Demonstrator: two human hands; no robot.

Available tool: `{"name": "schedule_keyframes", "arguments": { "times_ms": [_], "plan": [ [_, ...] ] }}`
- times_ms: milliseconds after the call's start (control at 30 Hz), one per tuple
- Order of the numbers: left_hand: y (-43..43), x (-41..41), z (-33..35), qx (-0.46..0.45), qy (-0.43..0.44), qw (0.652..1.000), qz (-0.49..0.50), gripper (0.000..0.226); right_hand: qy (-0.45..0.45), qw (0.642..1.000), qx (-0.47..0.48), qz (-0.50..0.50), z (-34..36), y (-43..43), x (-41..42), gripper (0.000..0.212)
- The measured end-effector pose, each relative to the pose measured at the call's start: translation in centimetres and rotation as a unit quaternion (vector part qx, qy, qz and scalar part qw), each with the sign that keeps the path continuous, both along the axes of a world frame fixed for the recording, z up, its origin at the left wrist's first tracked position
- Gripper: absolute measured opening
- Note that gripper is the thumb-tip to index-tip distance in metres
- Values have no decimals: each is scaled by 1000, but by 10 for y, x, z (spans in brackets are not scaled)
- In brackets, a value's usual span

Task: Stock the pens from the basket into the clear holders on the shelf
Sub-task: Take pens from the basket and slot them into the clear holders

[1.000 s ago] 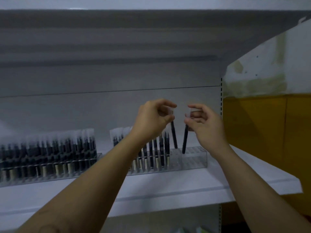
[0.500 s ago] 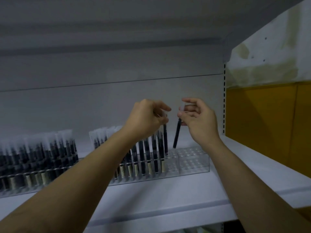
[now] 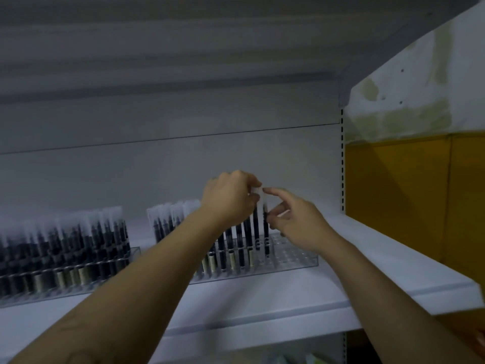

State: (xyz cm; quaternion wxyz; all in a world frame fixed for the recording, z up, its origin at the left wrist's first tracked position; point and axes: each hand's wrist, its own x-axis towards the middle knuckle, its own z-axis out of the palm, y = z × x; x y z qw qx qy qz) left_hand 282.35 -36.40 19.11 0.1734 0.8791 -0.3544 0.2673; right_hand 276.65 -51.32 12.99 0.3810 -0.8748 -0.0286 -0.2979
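The left hand [image 3: 231,198] curled its fingers round the cap of the first pen [image 3: 256,229]. The right hand [image 3: 296,224] pinched the second pen [image 3: 266,232]. Both pens stood in the right clear holder [image 3: 296,257] on the shelf [image 3: 262,300].

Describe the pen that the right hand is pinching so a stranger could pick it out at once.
On the white shelf stand two clear holders; take the right-hand holder, only partly filled. The pen is the last dark one in its row, pinched by the right hand: its neighbours have pens on both sides, it has only empty holes to its right.
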Motion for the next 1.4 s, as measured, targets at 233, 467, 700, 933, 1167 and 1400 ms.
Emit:
{"name": "schedule_keyframes", "arguments": {
  "times_ms": [233, 467, 700, 933, 1167, 1400],
  "plan": [
    [-6, -3, 11, -46, 64, 997, -9, 22, 23, 999, -23, -25, -5, 8, -5, 65],
    [-2, -2, 20, -50, 101, 993, -32, 17, 34, 998, -30, -43, -7, 12, -8, 70],
    [-4, 1, 23, -21, 138, 988, -63, 15, 30, 996, -48, -63, -7, 17, -7, 72],
    [-4, 9, 10, -69, 111, 990, -51, 26, 44, 993, -69, -81, -6, 19, -5, 73],
    [-7, 14, 9, -52, 105, 992, -52, 20, 42, 993, -62, -87, -7, 18, -3, 74],
    [-8, 15, 10, -31, 91, 995, -15, 16, 59, 994, -62, -69, -7, 17, -8, 77]
  ]
}}
